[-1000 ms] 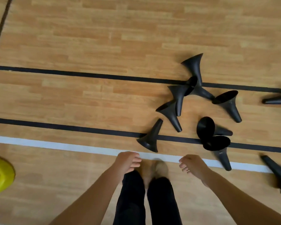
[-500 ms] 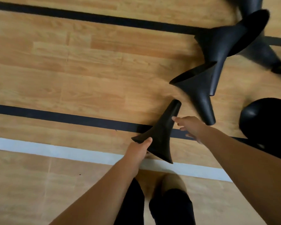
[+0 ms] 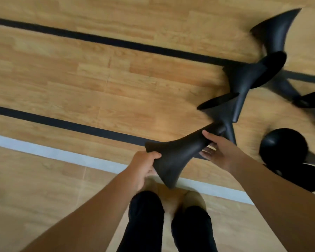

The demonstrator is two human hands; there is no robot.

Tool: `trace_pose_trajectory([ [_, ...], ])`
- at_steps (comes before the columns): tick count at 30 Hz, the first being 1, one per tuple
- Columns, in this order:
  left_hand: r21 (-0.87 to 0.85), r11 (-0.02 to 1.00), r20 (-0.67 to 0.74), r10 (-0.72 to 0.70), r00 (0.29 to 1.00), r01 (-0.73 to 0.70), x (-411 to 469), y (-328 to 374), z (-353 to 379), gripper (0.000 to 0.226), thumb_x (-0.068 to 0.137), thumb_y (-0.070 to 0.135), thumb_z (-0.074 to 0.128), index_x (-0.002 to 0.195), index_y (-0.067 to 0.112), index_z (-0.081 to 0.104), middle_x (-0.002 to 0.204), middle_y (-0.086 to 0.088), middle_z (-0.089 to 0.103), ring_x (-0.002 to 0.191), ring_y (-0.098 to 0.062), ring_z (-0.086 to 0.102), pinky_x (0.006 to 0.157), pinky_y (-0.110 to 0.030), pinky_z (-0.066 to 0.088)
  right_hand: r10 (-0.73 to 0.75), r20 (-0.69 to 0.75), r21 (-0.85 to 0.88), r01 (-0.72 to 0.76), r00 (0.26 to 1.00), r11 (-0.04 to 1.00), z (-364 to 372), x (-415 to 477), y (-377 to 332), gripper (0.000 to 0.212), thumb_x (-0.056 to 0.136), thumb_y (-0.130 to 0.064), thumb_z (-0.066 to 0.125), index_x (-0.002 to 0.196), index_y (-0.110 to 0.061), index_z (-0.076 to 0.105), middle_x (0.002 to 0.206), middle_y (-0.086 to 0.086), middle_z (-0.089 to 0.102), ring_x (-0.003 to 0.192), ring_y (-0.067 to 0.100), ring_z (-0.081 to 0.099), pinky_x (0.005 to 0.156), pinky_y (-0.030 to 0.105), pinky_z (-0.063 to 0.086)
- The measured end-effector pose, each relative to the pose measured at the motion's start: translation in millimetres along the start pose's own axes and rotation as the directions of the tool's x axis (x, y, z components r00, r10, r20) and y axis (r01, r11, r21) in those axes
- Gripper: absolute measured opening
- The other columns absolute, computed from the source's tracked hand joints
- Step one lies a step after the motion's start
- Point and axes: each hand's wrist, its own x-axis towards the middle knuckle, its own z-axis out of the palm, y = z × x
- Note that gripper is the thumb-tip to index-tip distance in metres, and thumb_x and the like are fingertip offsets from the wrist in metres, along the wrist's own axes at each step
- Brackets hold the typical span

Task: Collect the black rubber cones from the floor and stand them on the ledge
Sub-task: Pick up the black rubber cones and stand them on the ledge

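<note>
Head view: a person bends over a wooden floor, both hands on one black rubber cone at mid-frame.
Held cone: it lies slantwise, flared base toward 7 o'clock above the shoes, narrow tip toward 2 o'clock. Whether it has cleared the floor cannot be told.
Left hand: pinches the base rim, thumb on top, the rest underneath.
Right hand: fingers curled round the narrow neck.
Other cones: a tangled heap lies toppled at 2 o'clock. One more, the mouth-up cone, sits at 3 o'clock, with others cut off by the right edge.
Ledge: not in view.
Risk, snagging: the held tip appears to touch or overlap a neck in the heap, so a careless lift would likely drag or scatter those cones.
Risk, slipping: the rim is held only by a pinch, and soft rubber may fold and slide out once the right hand lets go.
Risk, footing: cones lie close to the feet and could roll underfoot.
Containers: none as such. The mouth-up cone's hollow looks dark, and nothing shows inside.
</note>
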Motion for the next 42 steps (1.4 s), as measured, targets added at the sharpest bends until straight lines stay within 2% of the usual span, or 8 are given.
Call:
trace_pose_trajectory([
  [5,-0.045,0.994,-0.004,0.102,0.995,-0.102,-142,65,-19,0.009,0.090,0.014,0.062,0.083,0.016,0.057,0.090,-0.007,0.066,0.085,-0.022,0.063,0.077,-0.035,0.052,-0.062,-0.004,0.058,0.063,0.998,0.996,27,-162,-55,0.062,0.063,-0.012,0.079,0.119,-0.011,0.054,0.117,0.014,0.063,0.106,0.033,0.061,0.064,0.040,0.057],
  [11,0.027,0.960,0.128,0.272,0.954,-0.277,-328,133,-17,0.012,0.089,-0.002,0.055,0.087,0.009,0.059,0.098,-0.016,0.064,0.097,-0.031,0.061,0.094,-0.043,0.048,-0.209,-0.033,0.142,0.212,0.977,0.967,51,-354,-140,0.049,0.072,-0.016,0.081,0.113,-0.011,0.056,0.110,0.013,0.067,0.099,0.031,0.065,0.065,0.039,0.059],
  [17,0.001,0.795,0.248,0.588,0.770,-0.607,-487,179,1,0.028,0.087,-0.003,0.056,0.093,0.021,0.069,0.084,0.002,0.073,0.088,-0.017,0.066,0.070,-0.027,0.052,-0.404,0.074,0.244,0.376,0.912,0.894,58,-523,-212,0.053,0.060,-0.017,0.084,0.107,-0.010,0.060,0.121,0.020,0.064,0.107,0.035,0.062,0.074,0.040,0.055],
  [20,-0.076,0.746,0.312,0.648,0.695,-0.662,-539,206,16,0.031,0.088,-0.005,0.057,0.095,0.022,0.068,0.081,0.005,0.074,0.080,-0.012,0.069,0.059,-0.021,0.054,-0.492,0.057,0.206,0.472,0.869,0.857,51,-584,-239,0.040,0.073,-0.022,0.081,0.106,-0.013,0.060,0.134,0.023,0.054,0.122,0.039,0.052,0.079,0.036,0.052],
  [27,-0.120,0.622,0.509,0.708,0.490,-0.774,-638,248,68,0.029,0.092,0.006,0.059,0.117,0.020,0.059,0.110,-0.004,0.069,0.101,-0.020,0.065,0.066,-0.024,0.050,-0.689,-0.097,0.296,0.682,0.718,0.669,-5,-698,-255,0.047,0.072,-0.029,0.082,0.108,-0.016,0.056,0.111,0.010,0.064,0.102,0.026,0.062,0.092,0.039,0.049],
  [33,-0.106,0.542,0.765,0.580,0.280,-0.834,-699,224,149,0.030,0.091,0.009,0.060,0.121,0.014,0.060,0.099,-0.001,0.070,0.091,-0.020,0.066,0.063,-0.028,0.049,-0.705,-0.466,0.323,0.845,0.534,0.426,-80,-781,-196,0.057,0.075,-0.036,0.079,0.121,-0.018,0.051,0.112,0.007,0.063,0.101,0.023,0.062,0.090,0.037,0.050],
  [38,-0.130,0.544,0.946,0.320,0.061,-0.829,-740,138,194,0.059,0.089,-0.005,0.053,0.143,0.018,0.042,0.092,0.014,0.070,0.090,-0.015,0.067,0.065,-0.029,0.051,-0.555,-0.730,0.311,0.916,0.400,0.252,-148,-834,-97,0.053,0.075,-0.040,0.079,0.115,-0.015,0.054,0.109,0.010,0.065,0.099,0.025,0.065,0.080,0.034,0.053],
  [42,-0.082,0.569,0.996,0.063,-0.056,-0.819,-767,57,208,0.060,0.090,-0.007,0.049,0.144,0.020,0.041,0.106,0.005,0.070,0.100,-0.020,0.066,0.076,-0.033,0.052,-0.410,-0.853,0.282,0.946,0.322,0.157,-190,-869,-8,0.045,0.075,-0.040,0.079,0.105,-0.015,0.057,0.103,0.011,0.066,0.096,0.028,0.067,0.072,0.033,0.057],
])
